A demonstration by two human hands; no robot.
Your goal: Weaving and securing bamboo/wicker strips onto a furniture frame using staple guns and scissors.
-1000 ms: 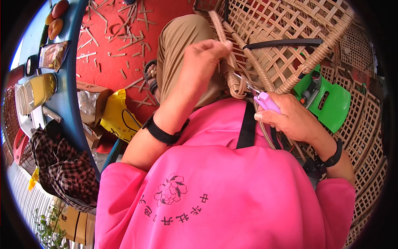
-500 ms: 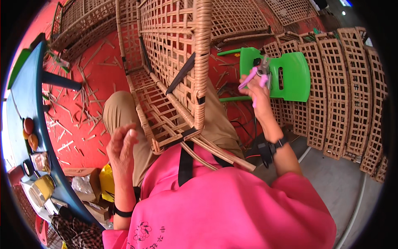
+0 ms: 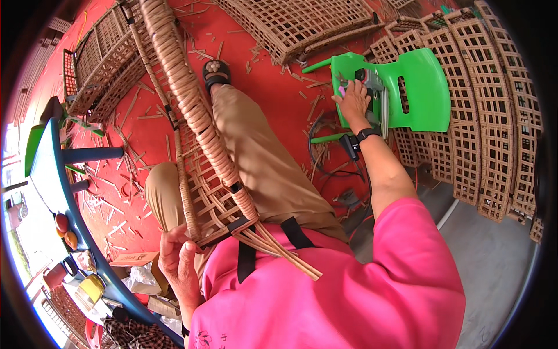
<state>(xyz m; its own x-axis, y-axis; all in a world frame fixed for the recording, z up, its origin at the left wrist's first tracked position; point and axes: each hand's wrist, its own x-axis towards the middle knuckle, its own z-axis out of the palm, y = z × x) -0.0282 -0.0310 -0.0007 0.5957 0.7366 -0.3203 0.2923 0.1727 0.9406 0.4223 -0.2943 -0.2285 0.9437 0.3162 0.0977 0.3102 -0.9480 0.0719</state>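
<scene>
A woven rattan basket frame (image 3: 203, 125) leans across my lap, its thick wrapped rim running up and to the left. Loose rattan strips (image 3: 288, 253) stick out from its near corner over my pink shirt. At the frame's lower left corner, my left hand (image 3: 181, 264) has bent fingers and thumb closed about the edge; the contact is partly hidden. My right hand (image 3: 353, 106) reaches out to a green chair (image 3: 427, 87), fingers spread over pink-handled shears (image 3: 342, 91). A grey and black tool (image 3: 370, 79) lies beside those fingers on the seat.
To the left stands a blue table (image 3: 87, 244) bearing fruit and small items. Several woven panels (image 3: 474, 116) stand on the right; more rattan pieces (image 3: 302, 26) lie at the back. Cut strips litter the red floor (image 3: 131, 174). Cables (image 3: 325, 168) run below the chair.
My right hand has lowered the pink-handled shears onto the green chair, and its fingers have spread. The basket frame has tipped to the left, and my left hand has come to its lower corner.
</scene>
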